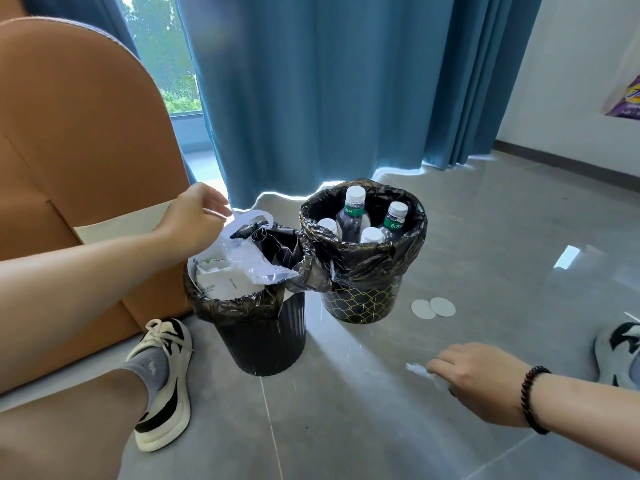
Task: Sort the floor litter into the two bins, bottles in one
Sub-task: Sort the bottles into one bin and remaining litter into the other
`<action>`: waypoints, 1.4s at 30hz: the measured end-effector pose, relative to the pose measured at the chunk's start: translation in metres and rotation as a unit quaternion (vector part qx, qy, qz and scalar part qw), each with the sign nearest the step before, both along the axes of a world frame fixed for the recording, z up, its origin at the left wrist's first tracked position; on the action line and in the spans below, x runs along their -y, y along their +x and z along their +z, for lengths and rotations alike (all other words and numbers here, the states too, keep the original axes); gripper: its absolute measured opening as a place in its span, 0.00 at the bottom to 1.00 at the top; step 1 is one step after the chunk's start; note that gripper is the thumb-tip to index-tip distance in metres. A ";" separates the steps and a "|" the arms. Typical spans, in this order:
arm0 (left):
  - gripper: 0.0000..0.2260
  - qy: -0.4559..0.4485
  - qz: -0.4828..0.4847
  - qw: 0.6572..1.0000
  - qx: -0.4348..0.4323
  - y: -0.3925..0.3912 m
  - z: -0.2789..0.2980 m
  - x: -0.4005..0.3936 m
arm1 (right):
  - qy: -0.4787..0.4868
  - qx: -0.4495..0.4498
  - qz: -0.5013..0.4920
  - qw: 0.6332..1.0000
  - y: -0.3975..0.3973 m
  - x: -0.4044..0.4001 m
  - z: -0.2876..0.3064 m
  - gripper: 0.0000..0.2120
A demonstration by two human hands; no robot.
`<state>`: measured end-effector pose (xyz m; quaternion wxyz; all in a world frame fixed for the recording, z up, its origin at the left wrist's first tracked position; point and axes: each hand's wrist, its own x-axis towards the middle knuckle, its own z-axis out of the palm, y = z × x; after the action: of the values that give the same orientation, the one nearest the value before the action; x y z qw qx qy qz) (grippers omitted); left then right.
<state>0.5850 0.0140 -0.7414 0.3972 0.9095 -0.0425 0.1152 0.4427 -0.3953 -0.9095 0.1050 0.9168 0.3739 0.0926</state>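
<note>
A black ribbed bin (263,337) with a black liner holds white paper packaging (221,284) and a clear plastic bag (249,258). My left hand (194,220) hovers over this bin with relaxed fingers just beside the bag's handle loop. To its right, a black bin with a gold pattern (360,303) holds several dark bottles (353,220) with white caps, standing upright. My right hand (474,372) is low over the floor, its fingers curled round a small white crumpled scrap (417,370). Two white round discs (433,308) lie on the floor right of the patterned bin.
An orange armchair (69,168) stands close on the left, against the ribbed bin. Blue curtains (329,98) hang behind the bins. My left shoe (166,382) is beside the ribbed bin; another shoe (620,355) is at the right edge. The grey tiled floor (381,427) is glossy.
</note>
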 end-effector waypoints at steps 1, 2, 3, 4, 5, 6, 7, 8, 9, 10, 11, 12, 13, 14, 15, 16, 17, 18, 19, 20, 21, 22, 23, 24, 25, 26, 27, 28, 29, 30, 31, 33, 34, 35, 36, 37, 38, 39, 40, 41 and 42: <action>0.19 0.066 -0.073 0.995 -0.009 0.000 -0.001 -0.004 | 0.003 0.001 -0.001 1.000 0.001 0.000 0.000 0.17; 0.24 0.142 -0.141 0.979 -0.032 -0.001 -0.003 -0.009 | 0.005 0.003 -0.001 1.000 0.002 0.000 0.002 0.16; 0.27 0.209 -0.191 0.957 -0.062 -0.003 -0.006 -0.013 | 0.006 0.005 -0.001 1.000 0.002 -0.001 0.003 0.16; 0.29 0.256 -0.222 0.936 -0.095 -0.006 -0.008 -0.014 | 0.007 0.008 -0.002 1.000 0.003 -0.001 0.004 0.16; 0.28 0.289 -0.239 0.919 -0.121 -0.008 -0.012 -0.015 | 0.006 0.010 -0.003 1.000 0.004 -0.002 0.006 0.16; 0.26 0.325 -0.247 0.905 -0.125 -0.010 -0.016 -0.012 | 0.008 0.012 -0.005 1.000 0.005 -0.002 0.006 0.16; 0.23 0.361 -0.250 0.892 -0.111 -0.011 -0.019 -0.010 | 0.011 0.012 -0.006 1.000 0.005 -0.002 0.007 0.16; 0.20 0.388 -0.251 0.882 -0.085 -0.012 -0.021 -0.006 | 0.013 0.011 -0.007 1.000 0.006 -0.002 0.008 0.16; 0.17 0.396 -0.251 0.881 -0.055 -0.013 -0.022 -0.004 | 0.014 0.013 -0.009 1.000 0.006 -0.002 0.008 0.16; 0.13 0.384 -0.248 0.889 -0.026 -0.012 -0.023 -0.002 | 0.014 0.015 -0.012 1.000 0.006 -0.002 0.009 0.16; 0.11 0.354 -0.241 0.904 -0.002 -0.009 -0.022 -0.002 | 0.015 0.016 -0.016 1.000 0.007 -0.002 0.010 0.16; 0.09 0.316 -0.227 0.921 0.013 -0.005 -0.021 -0.002 | 0.019 0.015 -0.023 0.999 0.008 -0.002 0.011 0.16; 0.07 0.271 -0.208 0.940 0.015 0.001 -0.019 -0.004 | 0.022 0.015 -0.027 0.999 0.008 -0.002 0.011 0.16; 0.06 0.219 -0.185 0.958 0.014 0.008 -0.017 -0.005 | 0.024 0.012 -0.032 0.999 0.009 -0.002 0.011 0.16; 0.06 0.170 -0.161 0.972 0.011 0.014 -0.013 -0.007 | 0.024 0.012 -0.033 0.999 0.009 -0.003 0.012 0.15; 0.06 0.143 -0.141 0.980 0.016 0.021 -0.011 -0.011 | 0.023 0.010 -0.032 0.999 0.009 -0.003 0.012 0.15; 0.07 0.154 -0.132 0.979 0.026 0.026 -0.008 -0.014 | 0.023 0.007 -0.029 0.999 0.010 -0.002 0.012 0.15; 0.09 0.203 -0.138 0.969 0.032 0.030 -0.006 -0.017 | 0.021 0.002 -0.029 0.999 0.009 -0.003 0.012 0.15; 0.10 0.287 -0.153 0.945 0.030 0.034 -0.006 -0.022 | 0.020 -0.001 -0.030 0.999 0.009 -0.003 0.013 0.16; 0.11 0.378 -0.167 0.910 0.026 0.037 -0.006 -0.023 | 0.018 -0.004 -0.033 0.999 0.009 -0.003 0.014 0.16; 0.12 0.457 -0.174 0.872 0.021 0.040 -0.008 -0.023 | 0.015 -0.005 -0.036 0.999 0.009 -0.003 0.015 0.16; 0.14 0.507 -0.180 0.843 0.024 0.043 -0.010 -0.022 | 0.009 -0.008 -0.044 0.999 0.008 -0.003 0.015 0.16; 0.14 0.537 -0.176 0.824 0.025 0.045 -0.012 -0.021 | 0.005 -0.010 -0.050 0.999 0.008 -0.003 0.016 0.16; 0.15 0.546 -0.172 0.819 0.035 0.046 -0.014 -0.016 | 0.001 -0.011 -0.054 0.998 0.007 -0.004 0.018 0.16; 0.15 0.548 -0.163 0.820 0.032 0.046 -0.018 -0.011 | -0.001 -0.007 -0.052 0.999 0.006 -0.003 0.017 0.16; 0.16 0.545 -0.158 0.823 0.020 0.047 -0.023 -0.008 | 0.000 -0.010 -0.049 0.999 0.006 -0.003 0.017 0.16; 0.17 0.554 -0.151 0.819 -0.011 0.044 -0.027 -0.005 | 0.003 -0.017 -0.049 0.999 0.005 -0.002 0.017 0.15; 0.17 0.560 -0.146 0.814 -0.045 0.043 -0.032 -0.004 | 0.005 -0.023 -0.057 0.998 0.005 -0.001 0.017 0.15; 0.18 0.556 -0.145 0.815 -0.077 0.043 -0.035 -0.005 | 0.006 -0.032 -0.066 0.997 0.005 -0.001 0.020 0.15; 0.19 0.538 -0.147 0.824 -0.098 0.044 -0.036 -0.006 | 0.010 -0.040 -0.072 0.997 0.005 -0.003 0.023 0.14; 0.21 0.515 -0.149 0.836 -0.117 0.045 -0.034 -0.008 | 0.016 -0.048 -0.079 0.996 0.004 -0.005 0.026 0.13; 0.23 0.471 -0.154 0.854 -0.157 0.044 -0.026 -0.011 | 0.029 -0.092 -0.109 0.989 0.002 -0.007 0.034 0.12; 0.24 0.445 -0.153 0.866 -0.168 0.043 -0.021 -0.014 | 0.046 -0.125 -0.136 0.982 0.001 -0.008 0.038 0.13; 0.25 0.414 -0.149 0.882 -0.171 0.043 -0.016 -0.018 | 0.073 -0.151 -0.155 0.973 0.000 -0.009 0.042 0.13; 0.27 0.380 -0.142 0.899 -0.164 0.040 -0.011 -0.021 | 0.113 -0.162 -0.166 0.966 0.000 -0.010 0.046 0.13; 0.28 0.350 -0.133 0.916 -0.146 0.038 -0.006 -0.023 | 0.156 -0.166 -0.178 0.957 0.000 -0.011 0.050 0.11; 0.28 0.321 -0.121 0.932 -0.115 0.035 -0.001 -0.023 | 0.204 -0.169 -0.186 0.946 0.000 -0.013 0.053 0.09; 0.27 0.295 -0.108 0.946 -0.078 0.032 0.003 -0.022 | 0.253 -0.173 -0.185 0.934 0.000 -0.017 0.059 0.09; 0.25 0.270 -0.094 0.957 -0.038 0.028 0.007 -0.017 | 0.295 -0.169 -0.181 0.923 0.001 -0.021 0.065 0.10; 0.23 0.240 -0.083 0.967 0.000 0.021 0.010 -0.009 | 0.330 -0.156 -0.180 0.913 0.001 -0.025 0.071 0.11; 0.21 0.209 -0.074 0.975 0.028 0.013 0.011 0.003 | 0.366 -0.135 -0.175 0.904 0.001 -0.029 0.078 0.11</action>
<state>0.5976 0.0106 -0.7302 0.2047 0.9630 -0.1437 0.1001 0.4441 -0.3665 -0.8320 -0.2750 0.9451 0.1583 0.0783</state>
